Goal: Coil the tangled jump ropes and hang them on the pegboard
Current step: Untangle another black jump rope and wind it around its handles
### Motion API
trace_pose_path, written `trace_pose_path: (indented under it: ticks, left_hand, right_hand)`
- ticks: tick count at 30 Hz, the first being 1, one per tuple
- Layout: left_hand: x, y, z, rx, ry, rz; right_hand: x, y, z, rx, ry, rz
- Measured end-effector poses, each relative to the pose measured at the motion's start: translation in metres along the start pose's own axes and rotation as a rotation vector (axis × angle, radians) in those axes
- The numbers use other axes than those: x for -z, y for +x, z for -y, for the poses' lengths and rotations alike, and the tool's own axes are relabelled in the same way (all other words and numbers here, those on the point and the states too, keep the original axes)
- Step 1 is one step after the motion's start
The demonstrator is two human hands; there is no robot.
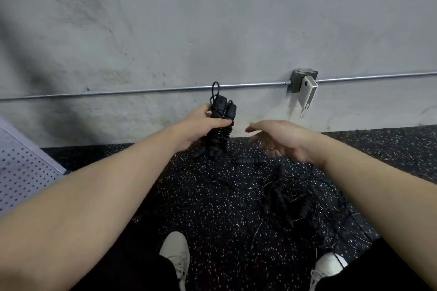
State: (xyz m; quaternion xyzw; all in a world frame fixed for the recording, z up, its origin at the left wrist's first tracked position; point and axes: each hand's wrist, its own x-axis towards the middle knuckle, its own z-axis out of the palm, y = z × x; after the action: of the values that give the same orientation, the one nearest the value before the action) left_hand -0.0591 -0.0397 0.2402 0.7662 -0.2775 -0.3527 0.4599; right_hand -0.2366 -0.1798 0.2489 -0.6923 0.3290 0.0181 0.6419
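At centre frame my left hand (201,125) grips the coiled rope (218,129); my right hand (281,139), fingers spread, should steady its loops before hanging.

My forearms are bare to the edge of view, with no sleeves, watch or rings showing on my hands. I wear black trousers (132,274) and white lace-up canvas sneakers (176,255), whose white laces show on both feet.
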Motion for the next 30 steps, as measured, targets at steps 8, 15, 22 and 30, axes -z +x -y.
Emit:
trace_pose_path:
  ticks: [8, 15, 22, 30]
  left_hand:
    - [0.084, -0.025, 0.064, 0.142, 0.115, -0.108]
    - [0.123, -0.033, 0.185, 0.246, 0.271, -0.234]
    - [0.131, -0.020, 0.304, 0.362, 0.415, -0.235]
    - [0.127, 0.000, 0.391, 0.415, 0.497, -0.210]
  right_hand:
    - [-0.076, 0.038, -0.009, 0.055, -0.300, 0.175]
    - [-0.155, 0.092, -0.027, 0.016, -0.388, 0.277]
    - [-0.218, 0.141, -0.079, -0.111, -0.355, 0.375]
    - [-0.232, 0.192, -0.129, -0.245, -0.360, 0.358]
